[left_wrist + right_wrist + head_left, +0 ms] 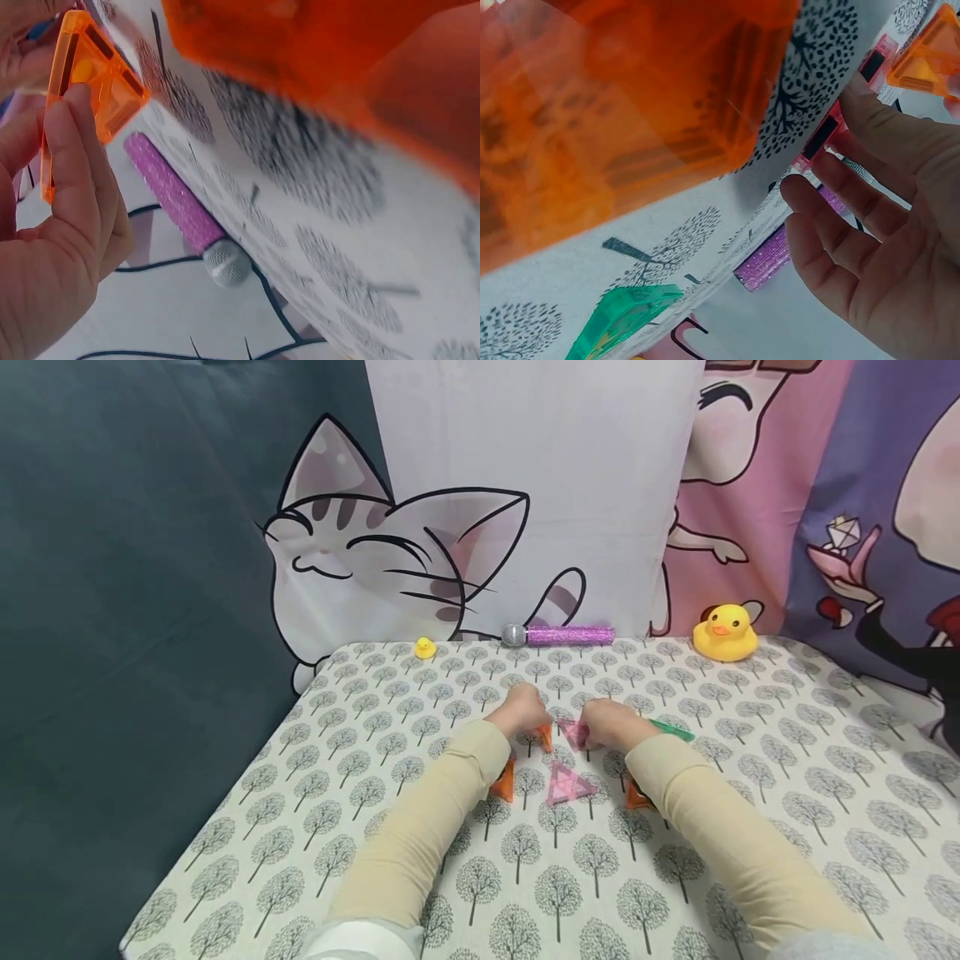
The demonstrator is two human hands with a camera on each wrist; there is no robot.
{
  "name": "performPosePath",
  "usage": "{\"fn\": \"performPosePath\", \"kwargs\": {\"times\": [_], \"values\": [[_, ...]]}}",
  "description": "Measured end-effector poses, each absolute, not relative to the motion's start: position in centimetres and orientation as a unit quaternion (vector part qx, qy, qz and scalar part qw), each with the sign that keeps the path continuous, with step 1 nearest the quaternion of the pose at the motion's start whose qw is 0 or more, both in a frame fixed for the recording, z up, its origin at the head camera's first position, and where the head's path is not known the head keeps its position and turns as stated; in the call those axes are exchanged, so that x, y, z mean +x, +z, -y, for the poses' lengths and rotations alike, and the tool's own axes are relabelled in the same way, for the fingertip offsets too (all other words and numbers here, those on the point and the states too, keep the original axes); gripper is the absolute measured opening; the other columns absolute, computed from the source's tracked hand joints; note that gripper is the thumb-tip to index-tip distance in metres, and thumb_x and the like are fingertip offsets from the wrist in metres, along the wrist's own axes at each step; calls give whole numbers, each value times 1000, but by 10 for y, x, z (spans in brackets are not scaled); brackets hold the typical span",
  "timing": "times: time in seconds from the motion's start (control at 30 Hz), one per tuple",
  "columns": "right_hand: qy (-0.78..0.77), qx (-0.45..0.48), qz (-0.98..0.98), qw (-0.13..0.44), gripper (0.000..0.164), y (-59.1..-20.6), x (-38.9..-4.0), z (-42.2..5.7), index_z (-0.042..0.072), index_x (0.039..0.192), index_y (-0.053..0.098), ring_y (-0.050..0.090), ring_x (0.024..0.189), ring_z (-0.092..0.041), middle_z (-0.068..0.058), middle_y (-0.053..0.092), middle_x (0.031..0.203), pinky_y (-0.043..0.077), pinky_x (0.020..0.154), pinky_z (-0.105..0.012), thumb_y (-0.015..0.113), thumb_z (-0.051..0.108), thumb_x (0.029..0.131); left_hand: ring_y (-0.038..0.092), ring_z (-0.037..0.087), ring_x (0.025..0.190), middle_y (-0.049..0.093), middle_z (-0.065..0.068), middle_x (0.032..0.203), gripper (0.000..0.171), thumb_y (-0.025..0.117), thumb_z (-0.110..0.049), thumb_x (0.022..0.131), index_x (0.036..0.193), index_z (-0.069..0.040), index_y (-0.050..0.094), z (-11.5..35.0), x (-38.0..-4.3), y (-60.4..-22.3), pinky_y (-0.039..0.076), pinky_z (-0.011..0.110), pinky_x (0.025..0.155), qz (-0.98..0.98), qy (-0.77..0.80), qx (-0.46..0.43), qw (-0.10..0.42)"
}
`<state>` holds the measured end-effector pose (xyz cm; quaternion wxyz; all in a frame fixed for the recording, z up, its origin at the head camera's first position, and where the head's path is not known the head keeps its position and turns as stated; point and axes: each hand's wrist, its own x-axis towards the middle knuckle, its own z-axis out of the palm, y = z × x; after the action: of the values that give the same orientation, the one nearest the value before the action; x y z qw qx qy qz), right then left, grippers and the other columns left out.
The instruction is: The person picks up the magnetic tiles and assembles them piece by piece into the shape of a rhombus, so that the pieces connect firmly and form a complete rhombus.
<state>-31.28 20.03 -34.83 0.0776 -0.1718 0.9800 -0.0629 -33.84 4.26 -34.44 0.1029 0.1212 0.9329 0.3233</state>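
Over the middle of the table, my left hand (522, 708) pinches an orange triangular magnetic tile (545, 737) between thumb and fingers. The left wrist view shows this orange tile (112, 94) tilted, its edge against the fingers. Just to the right, my right hand (606, 722) holds a pink triangular magnetic tile (573, 733). In the right wrist view dark strips show along the pink tile's edge (823, 135), with thumb and fingertips on it. The two held tiles face each other with a small gap. Another pink triangular tile (567, 784) lies flat nearer the body.
Orange pieces lie by the left forearm (505, 782) and by the right forearm (637, 796), each partly covered. Beyond the right wrist is a green piece (672, 729). A purple glitter microphone (570, 636), a small duck (425, 648) and a larger duck (725, 633) line the back edge.
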Motion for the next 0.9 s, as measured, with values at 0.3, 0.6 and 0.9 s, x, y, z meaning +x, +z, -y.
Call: {"fn": "performPosePath", "kwargs": {"times": [0.3, 0.6, 0.9], "values": [[-67, -187, -977, 73, 12, -349, -312, -202, 12, 70, 65, 50, 63, -15, 1, 57, 71, 45, 61, -31, 71, 5, 64, 43, 9, 42, 48, -1, 53, 30, 68, -20, 74, 57, -10, 45, -66, -334, -350, 41, 19, 44, -959, 234, 131, 89], [-68, -200, -976, 54, 11, -348, -311, -203, 9, 68, 63, 51, 62, -16, 0, 56, 69, 45, 60, -32, 72, 5, 63, 52, 12, 50, 59, 2, 60, 24, 68, -26, 74, 67, -5, 60, -73, -329, -350, 42, 20, 51, -943, 288, 118, 115], [-96, -179, -977, 61, 48, -340, -312, -229, -5, 111, 54, 52, 97, -36, -22, 54, 109, 40, 83, -48, 70, 17, 72, 55, 14, 48, 64, 6, 65, 17, 69, -18, 74, 72, -5, 58, -70, -326, -344, 45, 22, 48, -928, 307, 137, 158]]}}
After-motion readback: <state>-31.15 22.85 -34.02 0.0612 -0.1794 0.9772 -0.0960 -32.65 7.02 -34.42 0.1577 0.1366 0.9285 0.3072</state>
